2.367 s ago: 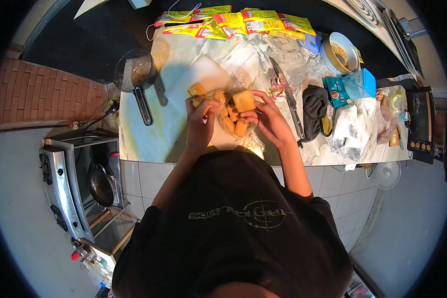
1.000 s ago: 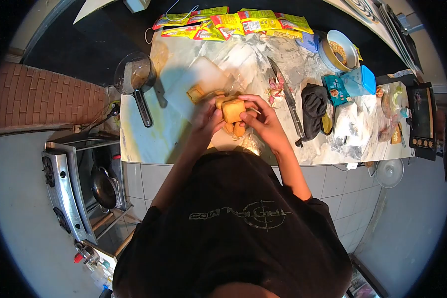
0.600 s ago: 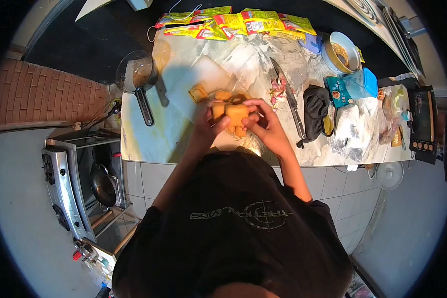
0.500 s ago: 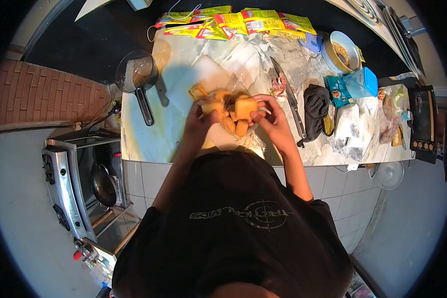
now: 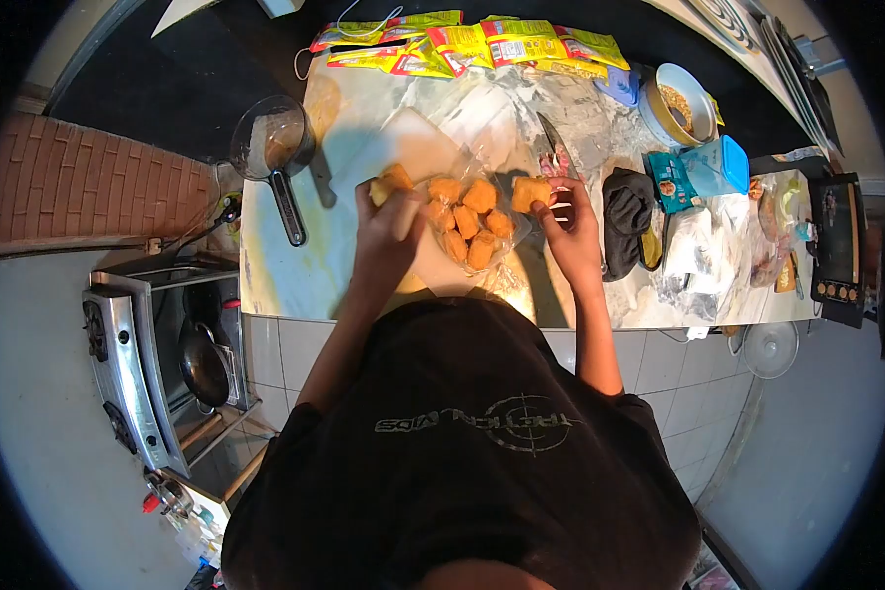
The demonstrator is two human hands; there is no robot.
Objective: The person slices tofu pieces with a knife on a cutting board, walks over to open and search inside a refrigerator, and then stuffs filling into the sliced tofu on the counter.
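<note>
In my right hand [image 5: 572, 224], thumb and fingers pinch a golden-brown block of fried tofu [image 5: 531, 193] beside an open clear plastic bag [image 5: 513, 254]. Several more tofu pieces [image 5: 479, 195] lie on or in that bag. My left hand [image 5: 383, 224] is closed around fried tofu at the bag's left, over the pale cutting board [image 5: 418, 133]. A tofu piece [image 5: 396, 178] shows at its fingertips; whether a second one is in the grip, I cannot tell.
A knife [image 5: 549, 133] lies beyond my right hand near reddish peelings. Dark cloth [image 5: 624, 221], a teal packet [image 5: 668, 183] and a bowl [image 5: 667, 108] are further right. A saucepan [image 5: 270, 143] stands left; yellow packets [image 5: 521, 44] line the back.
My hands have moved apart from above the bag, the left one leftward and the right one rightward, each with tofu. The pieces on the bag are now uncovered.
</note>
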